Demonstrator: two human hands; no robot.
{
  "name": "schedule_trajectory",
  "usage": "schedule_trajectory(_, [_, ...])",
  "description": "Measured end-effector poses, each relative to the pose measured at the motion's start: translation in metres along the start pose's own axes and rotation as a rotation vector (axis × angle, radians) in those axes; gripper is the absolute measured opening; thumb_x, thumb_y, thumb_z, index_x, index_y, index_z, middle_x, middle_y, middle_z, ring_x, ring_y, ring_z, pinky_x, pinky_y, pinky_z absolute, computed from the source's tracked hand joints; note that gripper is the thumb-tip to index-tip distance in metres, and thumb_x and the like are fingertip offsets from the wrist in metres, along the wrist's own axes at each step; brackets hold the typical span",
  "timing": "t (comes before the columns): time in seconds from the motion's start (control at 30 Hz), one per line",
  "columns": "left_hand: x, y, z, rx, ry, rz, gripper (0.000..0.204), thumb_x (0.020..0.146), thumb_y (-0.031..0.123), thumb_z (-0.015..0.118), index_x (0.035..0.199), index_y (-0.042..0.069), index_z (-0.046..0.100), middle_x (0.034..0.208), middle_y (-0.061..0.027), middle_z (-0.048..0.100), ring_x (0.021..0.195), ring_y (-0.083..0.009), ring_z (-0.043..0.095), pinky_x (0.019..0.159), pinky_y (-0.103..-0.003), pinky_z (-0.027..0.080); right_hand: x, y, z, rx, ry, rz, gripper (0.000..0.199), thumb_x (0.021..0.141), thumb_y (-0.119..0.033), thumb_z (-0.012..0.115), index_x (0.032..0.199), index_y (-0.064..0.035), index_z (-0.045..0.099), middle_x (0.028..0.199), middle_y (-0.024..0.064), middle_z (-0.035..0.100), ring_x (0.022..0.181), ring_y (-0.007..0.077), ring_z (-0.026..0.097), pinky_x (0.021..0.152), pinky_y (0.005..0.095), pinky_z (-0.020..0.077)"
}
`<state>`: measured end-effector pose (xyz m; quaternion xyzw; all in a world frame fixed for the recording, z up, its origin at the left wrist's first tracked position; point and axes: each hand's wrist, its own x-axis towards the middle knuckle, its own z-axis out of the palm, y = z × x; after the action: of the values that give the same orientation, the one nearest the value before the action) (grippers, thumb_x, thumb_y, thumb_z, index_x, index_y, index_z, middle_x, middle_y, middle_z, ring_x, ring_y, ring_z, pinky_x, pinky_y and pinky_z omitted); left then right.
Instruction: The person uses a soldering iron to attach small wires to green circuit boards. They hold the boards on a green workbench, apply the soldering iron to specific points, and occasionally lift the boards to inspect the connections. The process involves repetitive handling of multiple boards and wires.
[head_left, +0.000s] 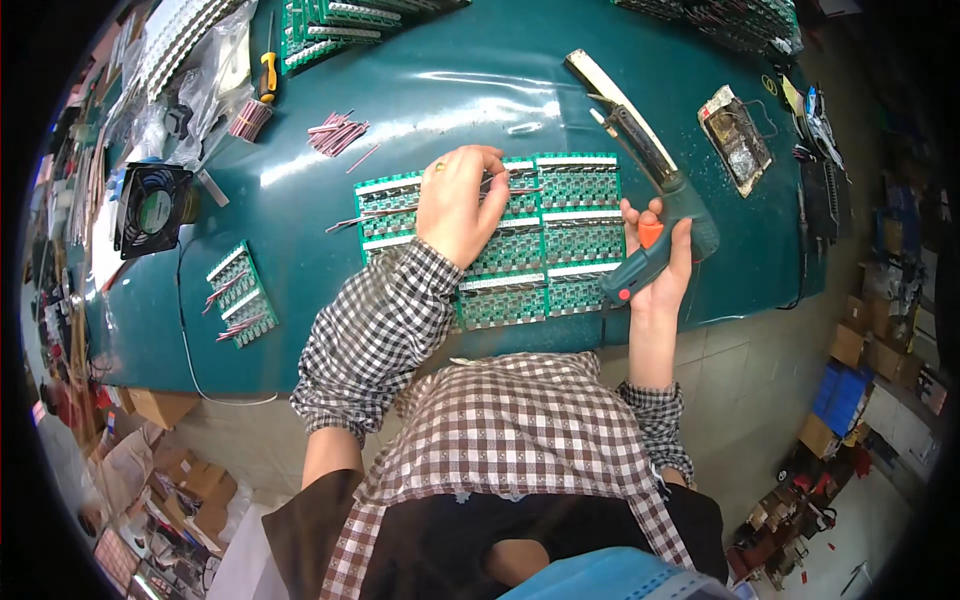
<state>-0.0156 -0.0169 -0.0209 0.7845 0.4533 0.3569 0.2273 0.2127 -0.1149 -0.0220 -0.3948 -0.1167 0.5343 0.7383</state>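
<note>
My right hand (667, 258) is wrapped round a dark green soldering gun (692, 215) with an orange trigger, right of the boards. Its long front end points up and left, away from me. My left hand (458, 200) rests over a panel of green circuit boards (580, 235), its fingers curled and pressed together near the upper middle. Whatever they pinch is too small to make out. Thin wires (385, 212) lie across the panel's left part and stick out past its edge.
Beyond the panel lies a pile of short wires (337, 133). Left are a smaller wired board (242, 295), a black fan (153, 210), a wire bundle (250, 120) and a yellow-handled screwdriver (268, 75). A dirty tray (735, 138) lies at the right; stacked boards (340, 25) stand behind.
</note>
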Motion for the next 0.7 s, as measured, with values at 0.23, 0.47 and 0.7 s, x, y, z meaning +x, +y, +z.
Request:
schedule_trajectory(0.23, [0.004,0.000,0.002,0.048,-0.015,-0.074,0.009,0.079,0.004,0.059,0.087,0.005,0.053,0.090,-0.0082,0.063,0.087,-0.0264,0.057,0.078,-0.036,0.043,-0.002,-0.004,0.002,-0.012,-0.025,0.005,0.038,0.091,-0.032,0.053,0.106,0.0030,0.052,0.086,0.0101,0.062,0.090,0.0242,0.061,0.106,0.0423,0.0330])
schedule_trajectory(0.47, [0.005,0.002,0.001,0.054,-0.001,-0.099,0.009,0.080,0.004,0.059,0.088,0.004,0.054,0.091,-0.0088,0.063,0.086,-0.0266,0.057,0.078,-0.035,0.044,0.001,-0.003,0.006,-0.106,-0.054,-0.007,0.038,0.092,-0.031,0.053,0.106,0.0040,0.053,0.086,0.0111,0.063,0.088,0.0254,0.061,0.102,0.0436,0.0370])
schedule_trajectory(0.7, [0.001,0.031,-0.034,-0.289,0.133,-0.161,0.012,0.079,0.002,0.062,0.087,0.002,0.054,0.084,-0.0076,0.058,0.079,-0.0178,0.058,0.069,-0.029,0.046,-0.026,-0.028,0.011,-0.199,-0.100,-0.171,0.045,0.090,-0.036,0.054,0.110,0.0040,0.051,0.087,0.0111,0.063,0.085,0.0279,0.064,0.100,0.0544,0.0358])
